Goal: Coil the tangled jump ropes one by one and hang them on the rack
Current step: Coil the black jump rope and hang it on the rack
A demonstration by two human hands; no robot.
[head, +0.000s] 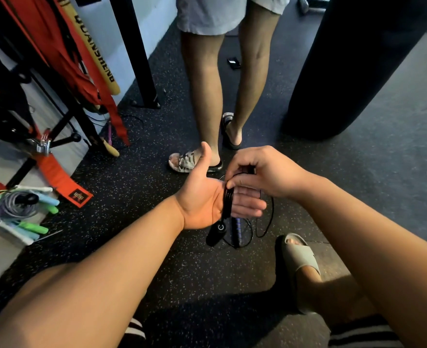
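L hand [207, 197] flat, palm up, fingers straight, black jump rope [228, 200] wrapped round it w/ handles [216, 233] dangling below. R hand [260, 172] pinches the rope above L fingers.

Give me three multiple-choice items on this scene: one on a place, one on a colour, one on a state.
1. The pastel-handled ropes lie: A at the left, by the rack; B on a bench; C in a wall basket.
2. The rope wound on the left hand is: A red; B black; C green.
3. The left hand's fingers are: A clenched; B straight, palm up; C hooked on a bar.
Key: 1 A, they sit at the left by the rack. 2 B, its loops and handles are black. 3 B, loops cross the flat palm while the right hand pinches the rope.
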